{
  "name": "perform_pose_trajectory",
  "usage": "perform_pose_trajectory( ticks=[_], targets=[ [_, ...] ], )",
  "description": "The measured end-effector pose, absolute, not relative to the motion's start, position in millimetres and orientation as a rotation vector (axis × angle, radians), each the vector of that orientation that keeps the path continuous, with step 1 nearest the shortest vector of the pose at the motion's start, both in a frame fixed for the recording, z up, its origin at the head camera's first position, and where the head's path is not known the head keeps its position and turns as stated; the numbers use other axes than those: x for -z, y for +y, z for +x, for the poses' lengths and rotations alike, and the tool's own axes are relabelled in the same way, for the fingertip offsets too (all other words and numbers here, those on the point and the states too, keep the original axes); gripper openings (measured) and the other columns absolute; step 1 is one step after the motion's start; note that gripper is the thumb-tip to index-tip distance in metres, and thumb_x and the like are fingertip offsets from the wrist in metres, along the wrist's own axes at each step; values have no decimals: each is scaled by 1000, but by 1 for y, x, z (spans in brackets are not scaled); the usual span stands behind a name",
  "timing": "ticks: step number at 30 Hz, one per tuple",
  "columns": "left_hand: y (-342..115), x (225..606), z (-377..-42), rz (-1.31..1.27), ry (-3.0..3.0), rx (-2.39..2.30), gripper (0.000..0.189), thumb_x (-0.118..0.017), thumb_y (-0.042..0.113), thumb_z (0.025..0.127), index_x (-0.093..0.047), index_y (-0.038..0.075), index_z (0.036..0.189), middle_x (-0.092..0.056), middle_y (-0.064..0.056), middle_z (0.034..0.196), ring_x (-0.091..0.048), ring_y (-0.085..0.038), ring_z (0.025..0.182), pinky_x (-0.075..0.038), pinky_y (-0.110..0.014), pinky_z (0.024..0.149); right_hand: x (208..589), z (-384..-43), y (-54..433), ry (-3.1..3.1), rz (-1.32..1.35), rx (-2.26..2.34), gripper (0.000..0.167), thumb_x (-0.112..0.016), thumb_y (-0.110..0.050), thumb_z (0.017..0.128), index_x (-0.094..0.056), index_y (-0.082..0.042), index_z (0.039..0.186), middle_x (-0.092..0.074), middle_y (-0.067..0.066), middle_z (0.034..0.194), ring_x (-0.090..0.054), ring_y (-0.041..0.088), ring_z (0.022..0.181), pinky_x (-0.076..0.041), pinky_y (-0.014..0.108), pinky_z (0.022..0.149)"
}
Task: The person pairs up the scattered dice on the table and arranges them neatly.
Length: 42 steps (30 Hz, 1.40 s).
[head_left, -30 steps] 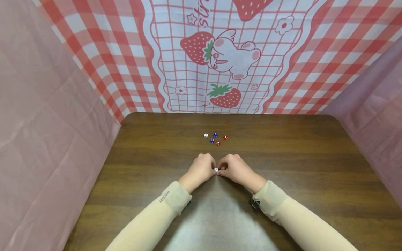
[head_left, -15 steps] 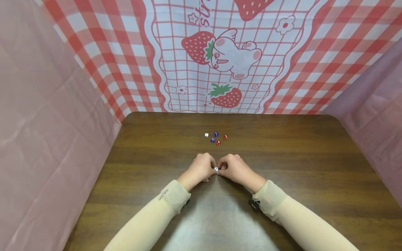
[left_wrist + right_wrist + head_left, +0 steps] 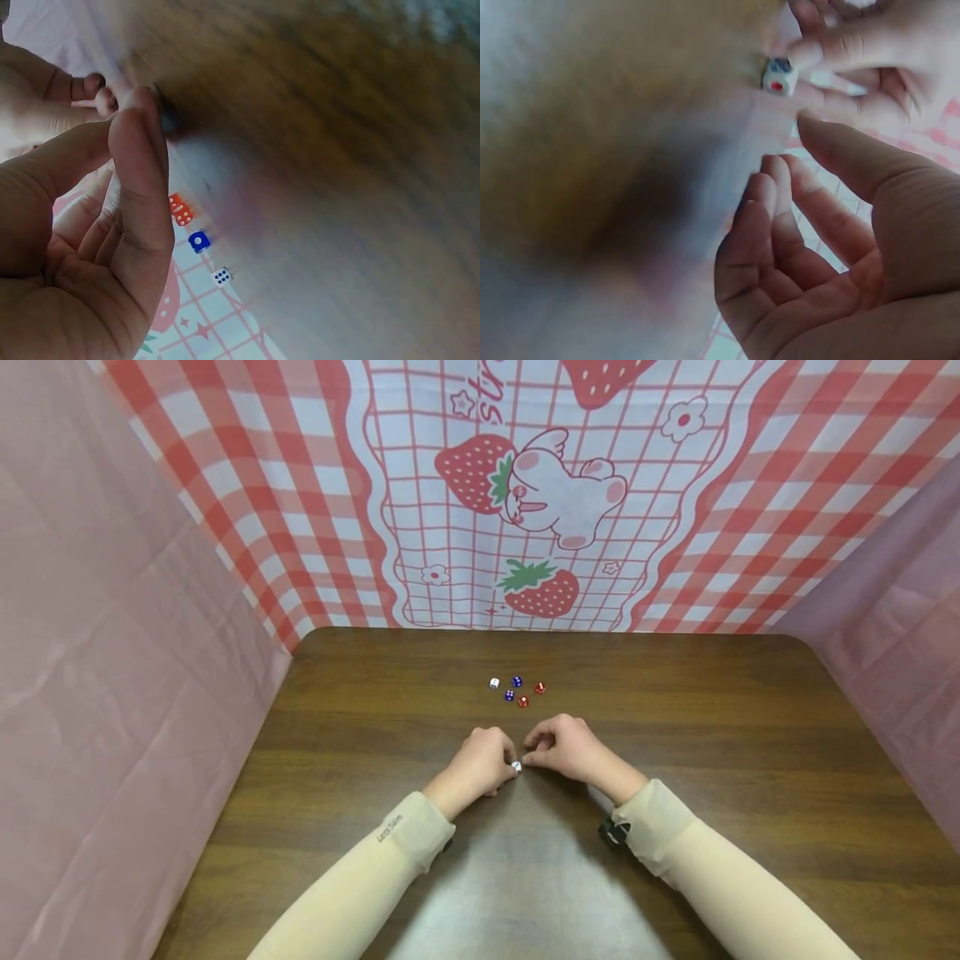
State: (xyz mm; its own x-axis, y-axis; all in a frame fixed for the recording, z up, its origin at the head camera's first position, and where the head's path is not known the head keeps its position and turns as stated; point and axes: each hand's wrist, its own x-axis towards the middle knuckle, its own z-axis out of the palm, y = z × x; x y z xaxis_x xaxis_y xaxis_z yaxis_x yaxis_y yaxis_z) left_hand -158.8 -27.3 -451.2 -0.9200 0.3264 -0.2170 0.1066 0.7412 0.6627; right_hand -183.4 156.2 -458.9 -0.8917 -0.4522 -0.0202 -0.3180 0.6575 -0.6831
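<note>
Near the middle of the table, my left hand (image 3: pixel 480 762) pinches a small white die (image 3: pixel 517 767) between thumb and finger. A red pip and dark pips show on that die (image 3: pixel 779 77) in the right wrist view. In the left wrist view the fingertips of my left hand (image 3: pixel 139 180) hide it. Just right of the die is my right hand (image 3: pixel 570 750), apart from it. Its thumb and bent fingers have a gap between them and hold nothing, as the right wrist view shows.
Beyond the hands, a loose group of dice lies on the brown wooden table (image 3: pixel 375 693): a white die (image 3: pixel 494 683), blue dice (image 3: pixel 510 696) and red dice (image 3: pixel 540 688). A strawberry-print cloth (image 3: pixel 540 593) hangs behind the table, with pink cloth (image 3: pixel 135 652) at both sides.
My right hand has let go of the white die and moved slightly up and to the right. The left hand stays in place with the die, which looks slightly turned.
</note>
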Motion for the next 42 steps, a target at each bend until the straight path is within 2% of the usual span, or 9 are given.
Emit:
perform_pose_trajectory(
  ticks=[5, 9, 12, 22, 31, 36, 38, 42],
  targets=[
    [-29, 452, -159, 352, 2632, -966, 18, -78, 4, 88, -72, 11, 73, -60, 1, 55, -56, -9, 37, -51, -23, 39, 457, -201, 153, 2669, -535, 1192, 26, -82, -21, 88, -78, -3, 105, -71, -1, 75, -62, 11, 67, -51, 29, 59],
    [-29, 453, -159, 367, 2621, -960, 16, -78, 5, 90, -73, 10, 75, -60, 1, 56, -56, -9, 37, -51, -23, 39, 456, -214, 144, 2608, -464, 1336, 31, -80, -20, 90, -75, 1, 114, -70, 10, 71, -62, 17, 60, -50, 27, 53],
    [-29, 453, -159, 365, 2617, -952, 16, -78, 7, 90, -74, 10, 76, -61, 2, 55, -56, -9, 37, -51, -23, 39, 457, -224, 134, 2595, -434, 1385, 35, -79, -20, 91, -73, 1, 118, -68, 12, 68, -63, 21, 57, -50, 27, 50],
    [-29, 453, -158, 382, 2638, -950, 19, -78, 6, 90, -71, 13, 73, -58, 3, 50, -56, -9, 36, -50, -23, 39, 461, -255, 108, 2662, -217, 1368, 35, -81, -22, 89, -75, -3, 119, -68, 14, 67, -68, 31, 62, -53, 27, 49],
    [-30, 455, -158, 378, 2648, -945, 19, -78, 7, 89, -71, 13, 73, -59, 2, 53, -55, -8, 35, -50, -23, 38, 457, -268, 94, 2667, -118, 1294, 36, -81, -20, 89, -73, -3, 121, -72, 10, 74, -64, 17, 54, -54, 27, 50],
    [-31, 454, -158, 377, 2659, -942, 18, -79, 9, 90, -71, 12, 74, -58, 1, 52, -55, -8, 35, -50, -23, 39, 456, -272, 88, 2714, -72, 1200, 33, -82, -20, 88, -75, -5, 117, -72, 7, 74, -64, 15, 53, -54, 27, 51],
    [-30, 454, -157, 382, 2667, -932, 18, -79, 9, 90, -72, 13, 74, -57, 2, 50, -55, -8, 34, -50, -22, 39, 456, -273, 85, 2745, -62, 1154, 32, -82, -21, 88, -76, -6, 116, -73, 8, 79, -67, 17, 57, -56, 30, 57],
    [-30, 454, -157, 389, 2678, -920, 19, -79, 9, 90, -71, 13, 73, -56, 3, 47, -55, -8, 34, -50, -22, 40, 457, -275, 82, 2816, -68, 1057, 28, -82, -23, 89, -78, -9, 113, -74, 10, 103, -71, 27, 85, -58, 40, 75]
  ],
)
